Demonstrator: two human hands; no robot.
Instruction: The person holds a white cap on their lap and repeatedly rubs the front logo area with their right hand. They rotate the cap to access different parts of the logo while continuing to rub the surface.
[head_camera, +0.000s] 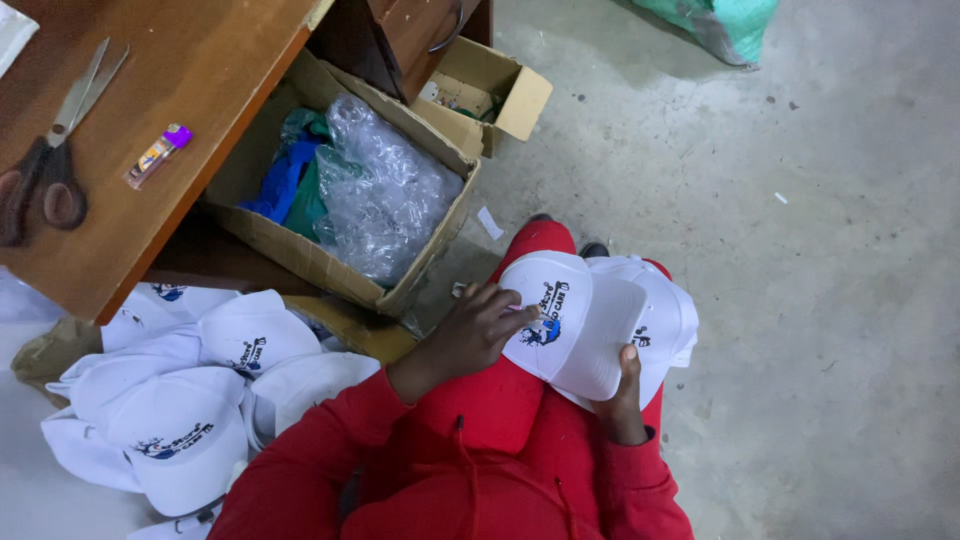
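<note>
White cap (560, 310) rests on the red-clad lap; right hand (622, 395) grips its brim, left hand (480, 330) pinches at the printed front; one more cap (665, 310) beneath, many heaped (190, 400) near left.

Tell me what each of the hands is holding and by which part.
The right hand grips a white cap by the edge of its brim. The left hand rests its fingertips on the cap's printed front panel, seemingly pinching something small there.
</note>
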